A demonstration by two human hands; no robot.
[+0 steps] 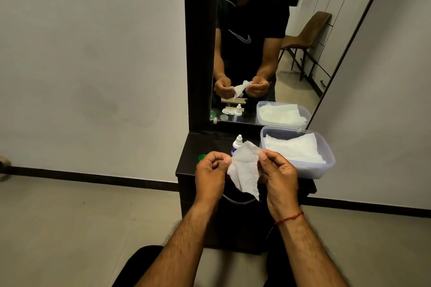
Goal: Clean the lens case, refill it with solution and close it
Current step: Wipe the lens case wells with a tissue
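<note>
Forearms reach up from six o'clock, the right one with a red thread (pixel 289 218) at the wrist, and meet over a dark cabinet (pixel 193 147). The left hand (pixel 211 168) has its fingers curled and pinches the left edge of a white tissue (pixel 245 170). The right hand (pixel 277 170) pinches the upper right edge, so the sheet hangs crumpled between them.

I judge this to be the cleaning step, with the tissue being opened out before wiping. Refilling and closing are not yet done.

Directly behind the tissue, at twelve o'clock, the solution bottle (pixel 237 144) stands upright with its cap on. A green cap (pixel 201 157) lies at ten o'clock of the left hand, half hidden by it. The lens case (pixel 227 111) shows only as a pale reflection in the mirror (pixel 303 53), beside the bottle's reflection. On the cabinet itself the hands and tissue cover it, and I cannot tell whether its wells are open.

The next move calls for lowering the tissue to the case and freeing one hand to steady it — both are busy now.

At two o'clock a clear plastic tub (pixel 326 165) of spare tissues (pixel 293 147) sits near the right hand, overhanging the cabinet edge — an elbow could nudge it. The bottle is close enough to be tipped.
</note>
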